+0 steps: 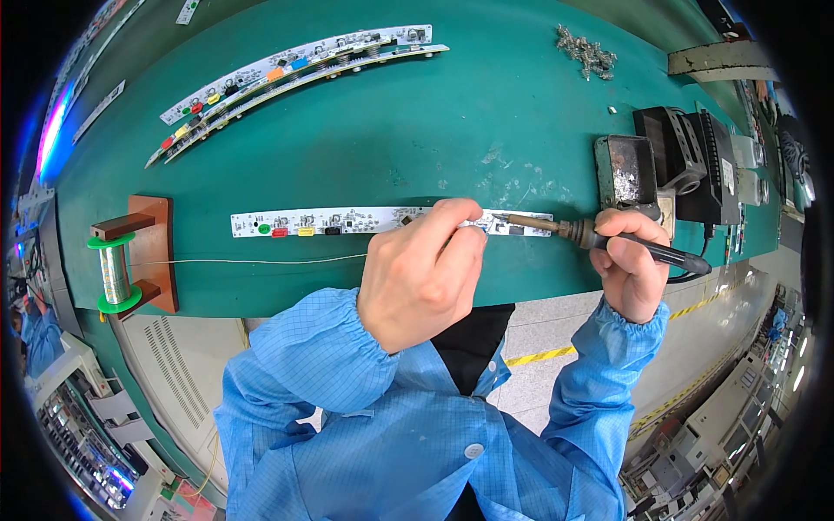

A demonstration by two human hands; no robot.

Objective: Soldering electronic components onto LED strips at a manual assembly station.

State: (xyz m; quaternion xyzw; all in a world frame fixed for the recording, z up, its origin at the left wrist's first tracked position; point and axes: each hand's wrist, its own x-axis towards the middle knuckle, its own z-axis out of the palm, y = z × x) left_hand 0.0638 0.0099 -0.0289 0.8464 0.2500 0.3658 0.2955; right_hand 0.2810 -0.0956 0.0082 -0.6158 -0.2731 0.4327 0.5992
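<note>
A long white circuit board point(365, 220) with green, red, yellow and black parts lies across the green mat in front of me. My right hand point(632, 256) grips a soldering iron point(573, 231) by its dark handle, and the tip points left onto the board's right part. Over the board, my left hand point(426, 265) is closed with thumb and finger pinched around solder wire. That solder wire point(261, 260) runs left to a green-flanged spool point(114, 273) on a brown stand point(155, 217). The pinched fingers hide part of the board and the wire's end.
Several similar boards point(295, 74) lie at the back left. Small metal parts point(586, 52) are heaped at the back right. A worn metal tray point(625, 169), a black iron holder point(673, 148) and a black box point(717, 174) stand on the right. The green mat point(391, 139) ends near my body.
</note>
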